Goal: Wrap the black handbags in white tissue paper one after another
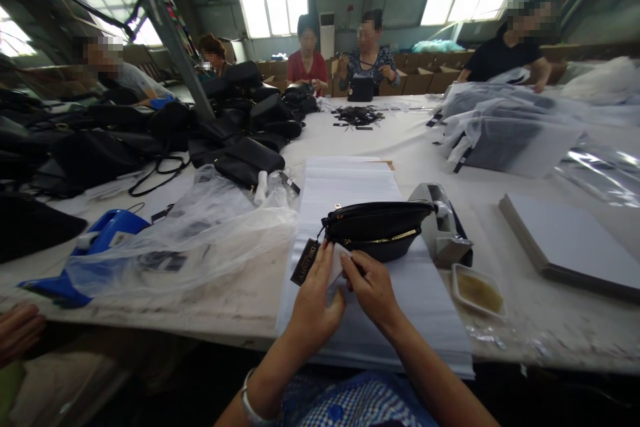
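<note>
A small black bag with a gold zipper lies on a stack of white sheets just ahead of me. A dark hang tag hangs off its left end. My left hand and my right hand meet just below the bag, both pinching a small white card between their fingertips. The card sits beside the tag and close to the bag's lower edge.
A tape dispenser and a small tray of yellowish liquid stand right of the bag. Crumpled clear plastic and a blue tool lie left. Piled black bags sit far left. Several people sit at the far side. Grey boards lie right.
</note>
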`<state>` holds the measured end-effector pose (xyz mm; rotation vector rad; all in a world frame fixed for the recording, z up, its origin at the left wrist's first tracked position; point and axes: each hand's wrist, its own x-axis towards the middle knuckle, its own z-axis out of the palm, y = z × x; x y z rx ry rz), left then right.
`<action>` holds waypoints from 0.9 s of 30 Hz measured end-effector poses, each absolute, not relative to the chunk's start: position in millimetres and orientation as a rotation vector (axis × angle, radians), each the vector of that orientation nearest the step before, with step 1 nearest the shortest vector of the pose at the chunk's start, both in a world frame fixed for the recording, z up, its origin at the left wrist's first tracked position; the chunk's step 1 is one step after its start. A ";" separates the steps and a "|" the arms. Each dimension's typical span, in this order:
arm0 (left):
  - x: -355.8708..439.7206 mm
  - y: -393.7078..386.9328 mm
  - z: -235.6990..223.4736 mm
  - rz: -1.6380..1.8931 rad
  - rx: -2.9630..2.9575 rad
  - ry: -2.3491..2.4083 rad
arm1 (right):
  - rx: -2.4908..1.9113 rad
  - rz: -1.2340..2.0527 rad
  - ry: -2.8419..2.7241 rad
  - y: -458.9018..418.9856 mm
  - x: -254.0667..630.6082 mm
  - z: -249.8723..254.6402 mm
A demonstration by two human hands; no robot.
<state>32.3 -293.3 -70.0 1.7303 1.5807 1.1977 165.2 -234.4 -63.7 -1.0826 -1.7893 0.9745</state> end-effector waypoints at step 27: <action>28.9 -285.5 -70.5 1.155 1.015 1.400 | -1.847 0.405 -1.535 -125.5 365.0 -68.3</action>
